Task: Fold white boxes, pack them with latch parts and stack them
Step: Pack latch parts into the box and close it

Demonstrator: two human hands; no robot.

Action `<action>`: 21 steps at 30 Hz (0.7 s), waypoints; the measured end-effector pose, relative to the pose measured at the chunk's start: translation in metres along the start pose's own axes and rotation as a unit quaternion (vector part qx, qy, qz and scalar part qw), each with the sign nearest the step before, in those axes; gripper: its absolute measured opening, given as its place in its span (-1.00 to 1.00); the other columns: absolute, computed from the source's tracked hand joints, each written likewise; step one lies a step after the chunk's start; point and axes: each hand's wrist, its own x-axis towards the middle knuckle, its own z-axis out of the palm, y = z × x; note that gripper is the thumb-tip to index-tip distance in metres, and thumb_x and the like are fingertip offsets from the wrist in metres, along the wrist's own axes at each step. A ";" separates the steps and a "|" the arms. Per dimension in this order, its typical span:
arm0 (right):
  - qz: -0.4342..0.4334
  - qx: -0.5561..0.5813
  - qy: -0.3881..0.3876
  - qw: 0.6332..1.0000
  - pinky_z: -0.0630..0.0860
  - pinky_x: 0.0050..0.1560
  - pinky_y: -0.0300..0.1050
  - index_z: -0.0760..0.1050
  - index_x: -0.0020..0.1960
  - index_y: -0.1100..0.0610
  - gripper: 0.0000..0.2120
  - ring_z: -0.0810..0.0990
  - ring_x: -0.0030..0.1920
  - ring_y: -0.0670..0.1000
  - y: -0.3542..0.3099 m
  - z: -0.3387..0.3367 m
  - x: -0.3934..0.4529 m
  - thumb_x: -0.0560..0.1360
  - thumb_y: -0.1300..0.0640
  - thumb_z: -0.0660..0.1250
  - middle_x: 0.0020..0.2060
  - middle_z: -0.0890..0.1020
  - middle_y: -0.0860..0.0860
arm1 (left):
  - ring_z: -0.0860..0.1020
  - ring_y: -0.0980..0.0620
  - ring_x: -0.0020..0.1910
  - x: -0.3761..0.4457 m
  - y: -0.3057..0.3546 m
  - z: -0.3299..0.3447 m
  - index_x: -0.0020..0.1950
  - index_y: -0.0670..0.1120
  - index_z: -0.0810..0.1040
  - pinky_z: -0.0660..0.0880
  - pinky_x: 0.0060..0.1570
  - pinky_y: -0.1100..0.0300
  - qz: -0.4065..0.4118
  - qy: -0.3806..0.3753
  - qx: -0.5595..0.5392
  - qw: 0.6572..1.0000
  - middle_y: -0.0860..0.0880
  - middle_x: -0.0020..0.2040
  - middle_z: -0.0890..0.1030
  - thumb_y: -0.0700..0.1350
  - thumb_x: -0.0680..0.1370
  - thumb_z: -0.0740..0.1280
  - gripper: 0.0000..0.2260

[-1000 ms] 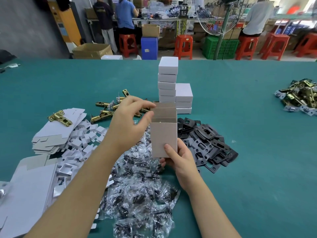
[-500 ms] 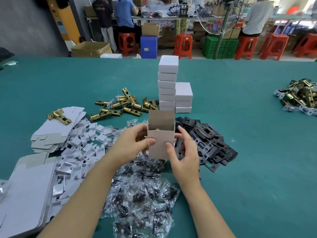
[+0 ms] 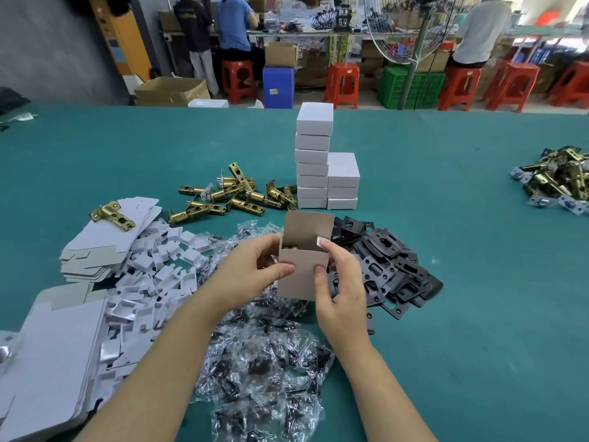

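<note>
Lying nearest the table's front edge, a heap of clear plastic screw packets (image 3: 264, 371) spreads under both forearms, and flat white box blanks (image 3: 47, 346) sit at the front left corner. Above the packets, both hands hold one open box (image 3: 302, 275) upright, clear of the teal table (image 3: 478, 314). The left hand (image 3: 251, 275) grasps the box's left side, thumb on its front face and fingers curled behind. The right hand (image 3: 341, 291) grasps the right side, thumb on the front face and a fingertip on the small side flap at the opening. The lid flap stands up at the back, and something brass shows inside.

Just right of the box lies a pile of black strike plates (image 3: 392, 269). To the left are loose white card inserts (image 3: 159, 275) and a second stack of blanks (image 3: 108, 237) with one brass latch (image 3: 111, 215) resting on it. Farther back, a cluster of brass latches (image 3: 236, 196) lies beside two touching stacks of closed white boxes (image 3: 314, 161), the left stack taller. Another latch pile (image 3: 557, 180) sits at the right edge. Beyond the far edge, people stand and sit at benches among red stools (image 3: 341, 84).
</note>
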 end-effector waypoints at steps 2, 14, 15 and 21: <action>0.013 0.007 -0.008 1.000 0.50 0.28 0.00 0.42 0.38 -0.07 -0.62 0.50 0.28 -0.09 0.000 0.000 0.001 0.63 0.23 0.26 0.23 0.49 -0.29 | 0.64 0.05 -0.16 -0.002 0.001 0.000 0.25 0.25 0.57 0.57 -0.23 0.22 -0.017 -0.018 -0.046 0.999 0.12 0.08 0.69 -0.15 0.59 0.38 -0.67; 0.039 0.019 -0.015 0.999 0.46 0.27 -0.19 0.49 0.35 -0.05 -0.66 0.52 0.26 -0.12 0.000 -0.001 0.002 0.62 0.21 0.28 0.23 0.52 -0.30 | 0.37 0.13 -0.45 0.013 0.009 0.009 0.11 0.02 0.70 0.33 -0.43 0.30 -0.077 0.069 -0.199 0.975 0.03 -0.37 0.47 -0.08 0.68 0.30 -0.82; 0.040 0.021 -0.015 0.999 0.46 0.26 -0.19 0.49 0.35 -0.04 -0.66 0.53 0.25 -0.11 0.000 -0.002 0.002 0.62 0.22 0.28 0.23 0.53 -0.29 | 0.41 0.17 -0.45 0.013 0.010 0.012 0.14 0.02 0.69 0.35 -0.44 0.33 -0.068 0.068 -0.195 0.976 0.06 -0.36 0.53 -0.11 0.67 0.31 -0.83; 0.051 0.024 -0.016 0.998 0.51 0.21 -0.09 0.49 0.33 -0.07 -0.67 0.54 0.18 -0.10 -0.004 -0.003 0.002 0.61 0.20 0.28 0.19 0.53 -0.30 | 0.56 0.25 -0.39 0.014 0.016 0.017 0.21 0.03 0.65 0.42 -0.46 0.43 -0.053 0.073 -0.216 0.972 0.09 -0.18 0.70 -0.25 0.66 0.28 -0.75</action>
